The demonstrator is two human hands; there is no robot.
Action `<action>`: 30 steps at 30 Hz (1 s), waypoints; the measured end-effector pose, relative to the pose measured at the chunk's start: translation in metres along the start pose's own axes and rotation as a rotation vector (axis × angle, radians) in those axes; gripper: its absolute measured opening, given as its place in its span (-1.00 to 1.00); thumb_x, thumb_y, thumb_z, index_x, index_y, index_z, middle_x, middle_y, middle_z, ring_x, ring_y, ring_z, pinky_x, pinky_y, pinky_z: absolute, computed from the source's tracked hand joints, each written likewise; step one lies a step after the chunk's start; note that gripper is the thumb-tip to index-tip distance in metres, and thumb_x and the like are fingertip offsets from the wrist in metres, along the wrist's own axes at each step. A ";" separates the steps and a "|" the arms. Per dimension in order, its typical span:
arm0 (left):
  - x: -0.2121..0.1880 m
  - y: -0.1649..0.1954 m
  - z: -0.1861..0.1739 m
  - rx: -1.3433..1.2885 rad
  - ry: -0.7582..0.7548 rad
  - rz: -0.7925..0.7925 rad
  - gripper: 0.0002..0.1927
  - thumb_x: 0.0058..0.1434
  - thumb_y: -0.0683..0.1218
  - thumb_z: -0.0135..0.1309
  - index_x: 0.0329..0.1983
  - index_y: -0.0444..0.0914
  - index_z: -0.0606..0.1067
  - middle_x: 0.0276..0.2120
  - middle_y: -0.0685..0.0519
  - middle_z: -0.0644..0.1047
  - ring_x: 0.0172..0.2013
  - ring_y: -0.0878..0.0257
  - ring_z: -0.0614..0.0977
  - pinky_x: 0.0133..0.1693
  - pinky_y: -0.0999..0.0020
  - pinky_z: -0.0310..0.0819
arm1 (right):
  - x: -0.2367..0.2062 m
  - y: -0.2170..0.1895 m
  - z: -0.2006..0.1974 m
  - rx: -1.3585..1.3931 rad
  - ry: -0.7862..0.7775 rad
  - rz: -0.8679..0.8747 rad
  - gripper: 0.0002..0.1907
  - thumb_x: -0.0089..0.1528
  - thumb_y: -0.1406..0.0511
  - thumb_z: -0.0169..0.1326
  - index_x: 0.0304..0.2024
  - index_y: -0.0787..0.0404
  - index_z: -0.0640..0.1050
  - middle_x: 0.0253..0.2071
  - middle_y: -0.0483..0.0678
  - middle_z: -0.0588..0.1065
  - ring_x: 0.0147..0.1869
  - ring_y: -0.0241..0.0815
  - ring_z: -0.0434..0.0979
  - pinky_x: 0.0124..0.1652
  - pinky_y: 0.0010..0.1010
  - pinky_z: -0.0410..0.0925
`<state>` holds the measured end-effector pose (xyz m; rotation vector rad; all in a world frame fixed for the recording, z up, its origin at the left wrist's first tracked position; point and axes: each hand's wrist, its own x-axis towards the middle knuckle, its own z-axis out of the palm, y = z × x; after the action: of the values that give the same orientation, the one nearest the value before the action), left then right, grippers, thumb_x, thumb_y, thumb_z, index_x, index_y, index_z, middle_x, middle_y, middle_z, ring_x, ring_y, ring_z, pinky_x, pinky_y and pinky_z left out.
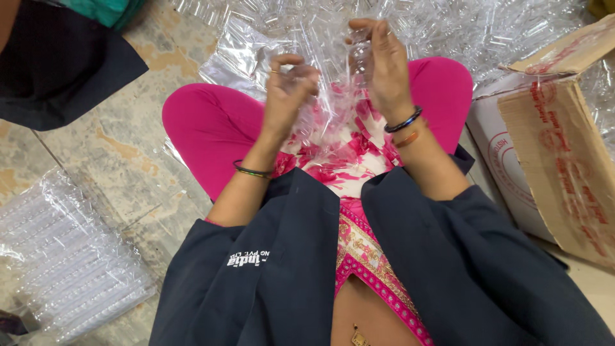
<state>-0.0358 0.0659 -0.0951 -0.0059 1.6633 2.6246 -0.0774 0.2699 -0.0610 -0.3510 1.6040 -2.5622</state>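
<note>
Over the lap, raised for close handling: left hand (286, 96) pinching a small clear plastic piece (306, 72), right hand (383, 64) gripping another clear tube (359, 54); loose pile (448, 25) within reach.

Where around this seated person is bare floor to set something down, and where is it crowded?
Bare stone floor lies on the person's left, bordered by the pink knee, the dark cloth and the clear packet. Ahead, clear plastic pieces cover the floor. On the right, the cardboard box crowds the leg. Both the left hand and the right hand hold clear plastic.
</note>
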 end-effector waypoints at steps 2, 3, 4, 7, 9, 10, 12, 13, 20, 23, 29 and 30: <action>-0.007 -0.008 0.016 0.093 -0.020 -0.023 -0.42 0.22 -0.18 0.32 0.21 -0.20 0.27 -0.01 -0.06 0.54 -0.15 0.32 0.61 -0.21 0.45 0.60 | -0.006 0.012 0.009 -0.180 0.047 -0.108 -0.44 0.57 -0.02 -0.22 0.23 0.30 0.52 0.07 -0.02 0.47 0.07 -0.24 0.48 0.10 -0.40 0.38; -0.009 -0.009 0.022 0.138 -0.031 -0.035 -0.39 0.21 -0.18 0.33 0.22 -0.19 0.27 0.03 -0.05 0.52 -0.11 0.35 0.61 -0.21 0.48 0.58 | -0.009 0.018 0.014 -0.362 0.073 -0.199 -0.43 0.58 -0.04 -0.26 0.26 0.26 0.50 0.14 -0.02 0.46 0.17 -0.24 0.48 0.20 -0.41 0.35; -0.009 -0.008 0.023 0.088 -0.011 -0.009 -0.39 0.21 -0.19 0.33 0.22 -0.20 0.26 0.04 -0.08 0.53 -0.13 0.33 0.61 -0.22 0.47 0.56 | -0.012 0.024 0.019 -0.545 0.097 -0.293 -0.42 0.59 -0.06 -0.29 0.29 0.23 0.47 0.20 -0.03 0.44 0.26 -0.23 0.48 0.30 -0.42 0.32; -0.008 -0.006 0.027 -0.053 0.026 0.063 -0.39 0.24 -0.19 0.34 0.23 -0.21 0.25 0.06 -0.15 0.54 -0.14 0.28 0.62 -0.22 0.44 0.53 | -0.022 0.036 0.029 -0.483 0.097 -0.273 -0.38 0.56 -0.05 -0.27 0.45 0.25 0.26 0.32 0.03 0.35 0.40 -0.13 0.32 0.41 -0.30 0.22; -0.007 -0.004 0.026 -0.126 0.038 0.095 -0.40 0.26 -0.20 0.33 0.24 -0.20 0.24 0.09 -0.16 0.52 -0.09 0.26 0.63 -0.18 0.43 0.53 | -0.026 0.038 0.034 -0.413 0.052 -0.237 -0.40 0.57 0.00 -0.15 0.49 0.24 0.23 0.41 0.02 0.30 0.49 -0.12 0.29 0.45 -0.30 0.22; -0.007 -0.003 0.026 -0.153 0.048 0.094 -0.39 0.27 -0.19 0.33 0.25 -0.20 0.24 0.11 -0.17 0.52 -0.10 0.26 0.62 -0.18 0.43 0.53 | -0.027 0.037 0.035 -0.376 0.027 -0.216 -0.40 0.58 0.03 -0.09 0.50 0.24 0.21 0.46 0.02 0.28 0.53 -0.12 0.28 0.47 -0.29 0.22; -0.007 0.000 0.024 -0.205 0.069 0.093 -0.38 0.28 -0.19 0.31 0.29 -0.20 0.24 0.13 -0.17 0.51 -0.12 0.28 0.59 -0.17 0.44 0.52 | -0.029 0.031 0.036 -0.198 0.034 -0.094 -0.41 0.46 0.11 0.10 0.42 0.23 0.28 0.32 0.02 0.36 0.34 -0.15 0.41 0.23 -0.33 0.37; -0.007 0.002 0.023 -0.164 0.060 0.112 -0.39 0.29 -0.18 0.31 0.30 -0.21 0.25 0.15 -0.17 0.50 -0.12 0.27 0.60 -0.18 0.43 0.52 | -0.029 0.026 0.036 -0.109 0.038 -0.033 -0.41 0.41 0.15 0.20 0.38 0.23 0.31 0.26 0.02 0.40 0.24 -0.16 0.47 0.10 -0.36 0.45; 0.000 0.030 0.004 0.035 -0.001 0.048 -0.26 0.19 -0.14 0.38 0.33 -0.19 0.22 0.07 -0.17 0.55 -0.10 0.28 0.61 -0.22 0.43 0.55 | -0.032 -0.010 0.016 -1.130 -0.106 -0.687 -0.34 0.27 0.36 0.46 0.34 0.17 0.42 0.20 0.07 0.36 0.23 0.03 0.46 0.12 -0.25 0.47; -0.003 0.025 0.009 -0.076 0.026 -0.011 -0.28 0.18 -0.15 0.38 0.31 -0.23 0.24 0.03 -0.17 0.58 -0.16 0.28 0.59 -0.22 0.42 0.52 | -0.035 -0.012 0.012 -1.223 -0.130 -0.784 -0.32 0.26 0.41 0.48 0.35 0.15 0.42 0.21 0.06 0.38 0.21 0.05 0.46 0.09 -0.20 0.43; -0.004 0.011 0.016 -0.230 0.061 0.013 -0.32 0.19 -0.16 0.37 0.26 -0.26 0.24 -0.06 -0.08 0.58 -0.22 0.26 0.56 -0.22 0.37 0.51 | -0.043 -0.003 0.018 -0.913 -0.171 -0.665 -0.35 0.26 0.42 0.44 0.32 0.15 0.42 0.26 0.06 0.38 0.28 -0.02 0.46 0.16 -0.26 0.45; -0.004 0.013 0.014 -0.206 0.053 0.041 -0.33 0.19 -0.15 0.37 0.25 -0.26 0.25 -0.09 -0.05 0.57 -0.22 0.27 0.56 -0.22 0.37 0.51 | -0.042 -0.006 0.018 -0.724 -0.162 -0.546 -0.37 0.28 0.43 0.43 0.32 0.17 0.42 0.26 0.04 0.37 0.31 -0.06 0.46 0.20 -0.28 0.45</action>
<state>-0.0322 0.0732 -0.0774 -0.0480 1.4136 2.8382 -0.0322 0.2657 -0.0543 -1.1528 2.5971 -2.0374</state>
